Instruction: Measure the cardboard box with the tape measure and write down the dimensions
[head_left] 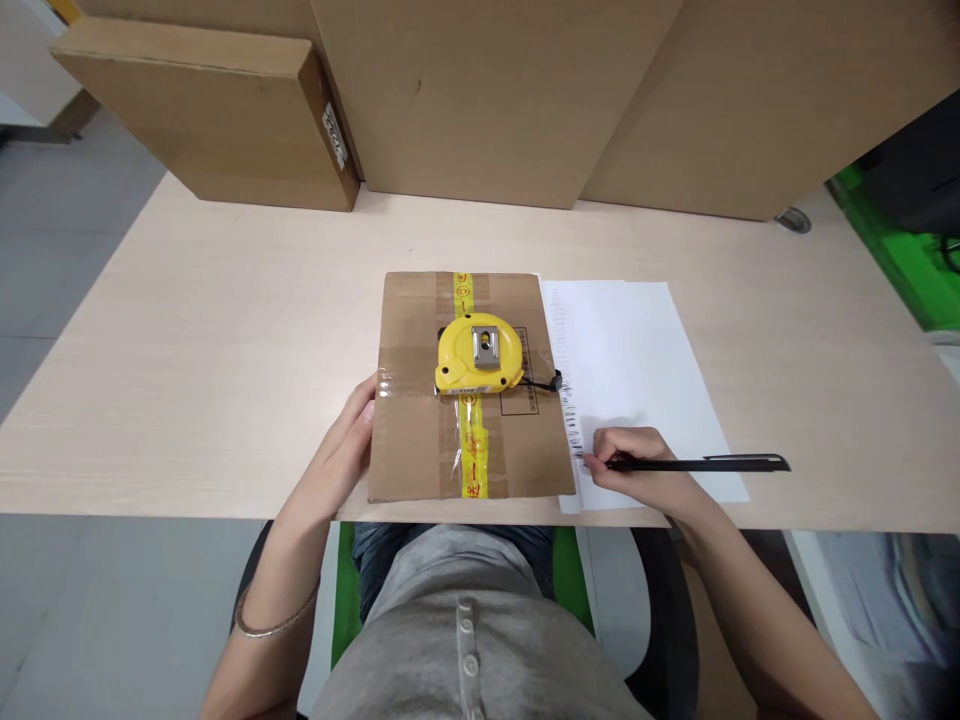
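Note:
A flat cardboard box [412, 440] with yellow printed tape lies near the front edge of the table. My left hand [349, 440] holds its left side, with the fingertips hidden at the box's edge. On top of the box sits a yellow tape measure [457, 350] with a metal clip and a black wrist cord. White paper [637, 350] extends out to the right from beside or under the box, with a column of short dark marks near the box's edge. My right hand [637, 465] is closed on a black pen [720, 464], its tip end hidden at the fingers by the marks.
Large cardboard panels [495, 100] stand along the back of the table [225, 330]. A closed brown box [225, 120] stands at the back left. Dark and green items [900, 230] are at the right edge. The table's front edge is close to my body.

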